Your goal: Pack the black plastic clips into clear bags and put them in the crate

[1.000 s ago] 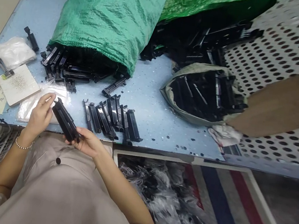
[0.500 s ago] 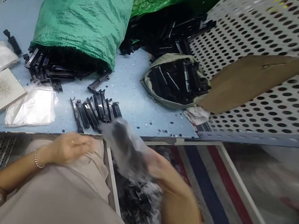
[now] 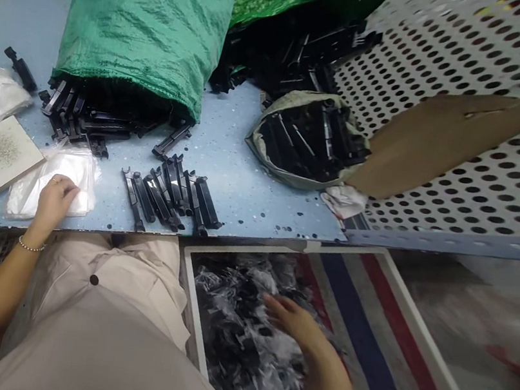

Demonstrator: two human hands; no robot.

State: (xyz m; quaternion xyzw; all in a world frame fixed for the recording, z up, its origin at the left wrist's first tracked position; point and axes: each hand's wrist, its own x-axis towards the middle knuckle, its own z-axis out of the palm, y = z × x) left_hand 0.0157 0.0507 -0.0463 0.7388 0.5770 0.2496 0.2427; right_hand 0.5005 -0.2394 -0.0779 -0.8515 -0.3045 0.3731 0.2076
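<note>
My left hand [image 3: 55, 198] rests on the stack of clear plastic bags [image 3: 83, 185] at the table's front edge, its thumb and forefinger pinched together; whether a bag is between them is too small to tell. Over the white-rimmed bin at the lower right, my right hand [image 3: 292, 320] is open with fingers stretched out, above a heap of bagged black parts [image 3: 241, 322]. A row of loose black parts [image 3: 169, 193] lies side by side on the table, between my two hands and farther forward.
Black parts spill from a green sack [image 3: 149, 22] at the back. An olive cloth bag [image 3: 287, 174] of parts sits right of centre, by brown cardboard [image 3: 425, 135] and a perforated panel [image 3: 500, 185]. A white block [image 3: 4, 157] lies at left.
My left hand has moved left onto the plastic bags. My right hand has let go of the bagged black part and is lower, over the bin.
</note>
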